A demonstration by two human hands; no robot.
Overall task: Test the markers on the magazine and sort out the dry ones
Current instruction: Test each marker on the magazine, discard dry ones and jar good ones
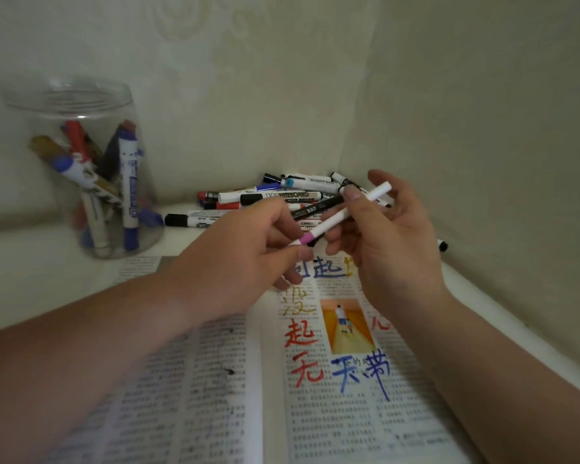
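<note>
Both hands meet at centre frame. The left hand (248,242) pinches the pink-banded lower end of a slim white marker (332,221) between thumb and forefinger. The right hand (392,249) pinches the barrel higher up, its other fingers loosely fanned. The marker hangs on a slant just above the open magazine (215,396), touching nothing else.

It looks light and stiff, a smooth plastic tube that could slip in the fingers. I judge the surest hold is 1 pinch on each side of the pink band (whether that band is the cap's edge I cannot tell), pulling straight along the barrel.

The magazine's pages are thin, densely printed paper, bowed at the spine. The lower-right page carries bold test strokes (303,336) in red, blue and yellow. A loose pile of markers (282,195), fatter and round-bodied, lies at upper centre against the wall corner. At upper left, a clear jar (71,102) with a ridged mouth holds several more, leaning. The tabletop (24,279) is plain white.
</note>
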